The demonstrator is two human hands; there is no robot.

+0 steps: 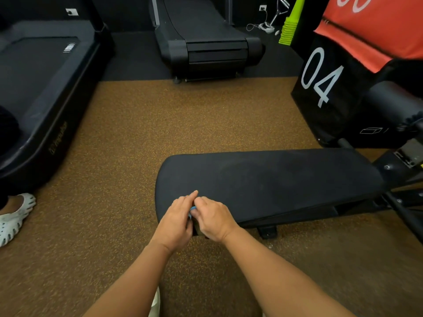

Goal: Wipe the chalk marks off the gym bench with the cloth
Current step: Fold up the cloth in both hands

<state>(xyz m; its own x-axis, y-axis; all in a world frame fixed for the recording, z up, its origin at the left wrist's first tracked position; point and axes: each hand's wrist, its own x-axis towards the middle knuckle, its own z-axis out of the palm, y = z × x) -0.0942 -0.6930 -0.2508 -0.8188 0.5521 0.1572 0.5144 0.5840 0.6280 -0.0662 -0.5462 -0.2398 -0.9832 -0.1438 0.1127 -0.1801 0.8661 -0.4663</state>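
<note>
A black padded gym bench point(274, 181) lies across the middle right of the head view, with faint pale smudges on its top. Over its near left corner my left hand point(177, 221) and my right hand point(214, 217) meet. Between them shows a small sliver of a blue cloth point(191, 210); most of it is hidden by the fingers. Both hands have their fingers curled around it.
Brown speckled rubber floor point(160, 124) surrounds the bench. Treadmills stand at the left point(41, 88) and at the back point(206, 42). A black "04" plyo box point(325, 88) under an orange one stands at right. Another person's white shoe point(13, 216) is at far left.
</note>
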